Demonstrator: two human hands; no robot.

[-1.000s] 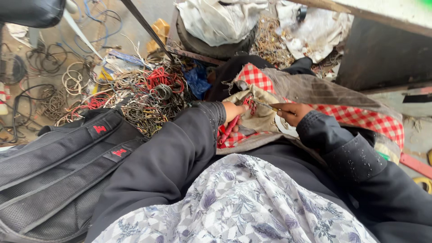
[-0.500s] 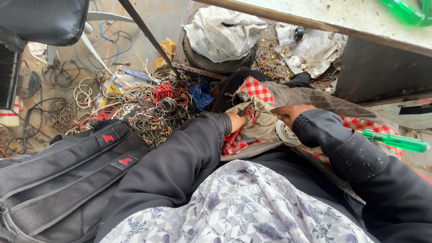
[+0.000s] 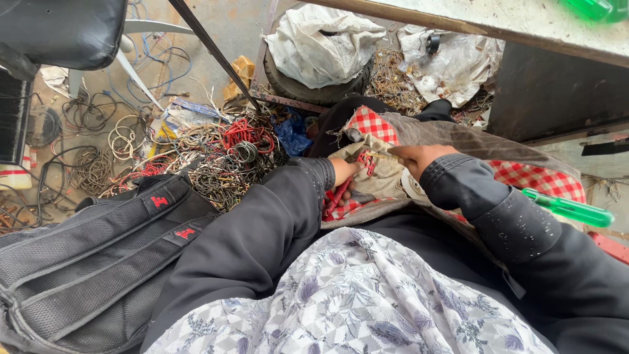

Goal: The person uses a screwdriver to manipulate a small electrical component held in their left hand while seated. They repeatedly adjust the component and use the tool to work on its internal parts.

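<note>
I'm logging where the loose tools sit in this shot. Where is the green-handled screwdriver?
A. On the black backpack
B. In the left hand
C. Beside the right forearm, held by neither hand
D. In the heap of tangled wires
C: the green-handled screwdriver lies just past the right sleeve, while the right hand and left hand are both on the beige cloth further left.

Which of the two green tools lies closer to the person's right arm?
The green-handled screwdriver beside the right sleeve; the other green tool lies up on the bench top.
</note>
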